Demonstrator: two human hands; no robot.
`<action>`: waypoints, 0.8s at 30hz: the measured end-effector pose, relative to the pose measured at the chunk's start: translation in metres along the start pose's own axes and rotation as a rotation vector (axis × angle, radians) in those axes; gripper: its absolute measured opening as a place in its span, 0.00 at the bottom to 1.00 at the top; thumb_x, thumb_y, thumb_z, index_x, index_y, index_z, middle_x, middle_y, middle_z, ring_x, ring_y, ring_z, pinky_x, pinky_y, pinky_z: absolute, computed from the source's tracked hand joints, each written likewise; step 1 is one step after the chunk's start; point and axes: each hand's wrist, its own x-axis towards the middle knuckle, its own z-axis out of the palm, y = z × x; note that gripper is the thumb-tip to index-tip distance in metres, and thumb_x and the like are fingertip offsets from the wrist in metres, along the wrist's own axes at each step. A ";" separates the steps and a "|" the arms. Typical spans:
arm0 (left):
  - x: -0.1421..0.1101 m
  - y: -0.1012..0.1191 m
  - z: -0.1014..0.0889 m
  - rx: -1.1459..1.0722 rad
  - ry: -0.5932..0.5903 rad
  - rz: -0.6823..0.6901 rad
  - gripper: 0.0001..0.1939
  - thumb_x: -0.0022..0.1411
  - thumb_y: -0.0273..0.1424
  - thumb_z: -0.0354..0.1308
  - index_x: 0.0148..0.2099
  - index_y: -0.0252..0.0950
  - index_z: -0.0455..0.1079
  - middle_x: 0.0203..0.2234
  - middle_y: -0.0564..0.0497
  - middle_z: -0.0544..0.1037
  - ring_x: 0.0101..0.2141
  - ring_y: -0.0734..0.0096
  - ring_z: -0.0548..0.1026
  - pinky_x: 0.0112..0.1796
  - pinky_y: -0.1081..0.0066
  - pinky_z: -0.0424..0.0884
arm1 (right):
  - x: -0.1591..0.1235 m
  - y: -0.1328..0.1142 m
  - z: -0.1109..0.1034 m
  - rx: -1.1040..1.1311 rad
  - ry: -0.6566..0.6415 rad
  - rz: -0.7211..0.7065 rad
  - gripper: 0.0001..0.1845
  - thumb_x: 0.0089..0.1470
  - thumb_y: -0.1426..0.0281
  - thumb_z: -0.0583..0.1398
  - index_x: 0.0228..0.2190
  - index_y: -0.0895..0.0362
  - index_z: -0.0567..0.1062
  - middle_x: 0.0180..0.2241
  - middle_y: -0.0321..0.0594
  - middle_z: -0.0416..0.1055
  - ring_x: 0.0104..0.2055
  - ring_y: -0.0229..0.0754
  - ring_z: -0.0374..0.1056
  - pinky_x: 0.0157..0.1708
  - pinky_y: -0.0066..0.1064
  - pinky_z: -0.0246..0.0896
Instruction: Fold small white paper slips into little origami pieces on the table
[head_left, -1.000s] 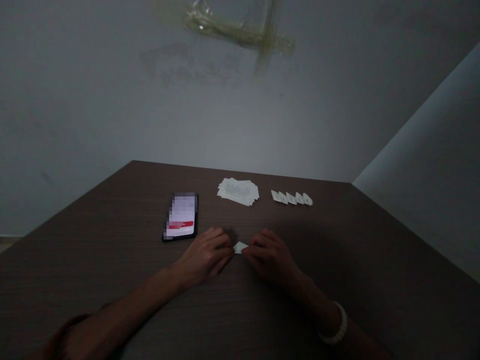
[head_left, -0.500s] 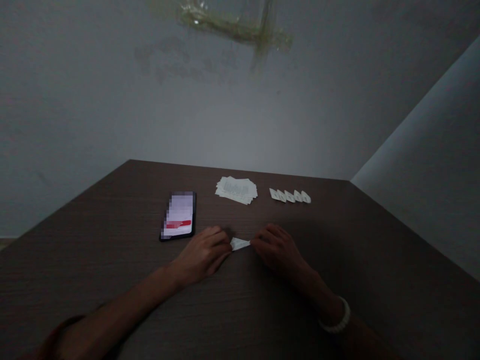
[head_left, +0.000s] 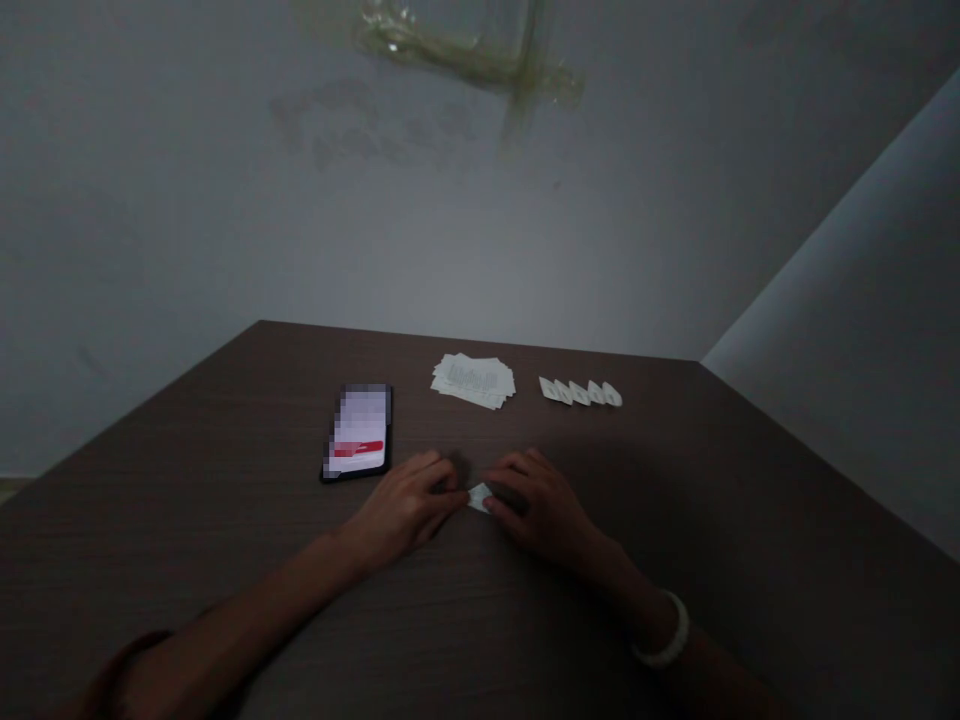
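Note:
A small white folded paper piece [head_left: 478,495] lies on the dark wooden table [head_left: 225,500], pinched between both hands. My left hand [head_left: 409,508] presses its left end with curled fingers. My right hand [head_left: 541,505], with a white bracelet at the wrist, covers its right end, fingers bent over it. Only a small corner of the paper shows between the fingertips.
A phone [head_left: 358,432] with a lit screen lies left of the hands. Farther back sit a loose stack of small printed paper slips [head_left: 473,380] and a row of several folded white paper pieces [head_left: 580,392]. Grey walls rise behind and right of the table.
My right hand has slid left over the paper piece, so less of it shows than half a second ago. My left hand has stayed in place.

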 end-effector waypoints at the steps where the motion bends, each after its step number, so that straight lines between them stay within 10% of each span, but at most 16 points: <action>1: 0.000 0.000 0.000 0.001 0.011 0.015 0.12 0.69 0.28 0.49 0.43 0.38 0.75 0.34 0.47 0.69 0.34 0.67 0.65 0.33 0.70 0.63 | 0.000 0.000 0.001 0.010 -0.011 0.007 0.11 0.57 0.68 0.61 0.43 0.54 0.75 0.42 0.42 0.71 0.43 0.45 0.64 0.47 0.39 0.59; 24: 0.000 -0.009 0.007 -0.232 -0.006 -0.023 0.09 0.67 0.31 0.54 0.44 0.39 0.75 0.36 0.49 0.77 0.39 0.65 0.73 0.41 0.64 0.67 | 0.000 -0.001 0.000 0.096 -0.029 0.011 0.11 0.49 0.69 0.66 0.36 0.56 0.71 0.44 0.43 0.68 0.47 0.46 0.62 0.49 0.39 0.56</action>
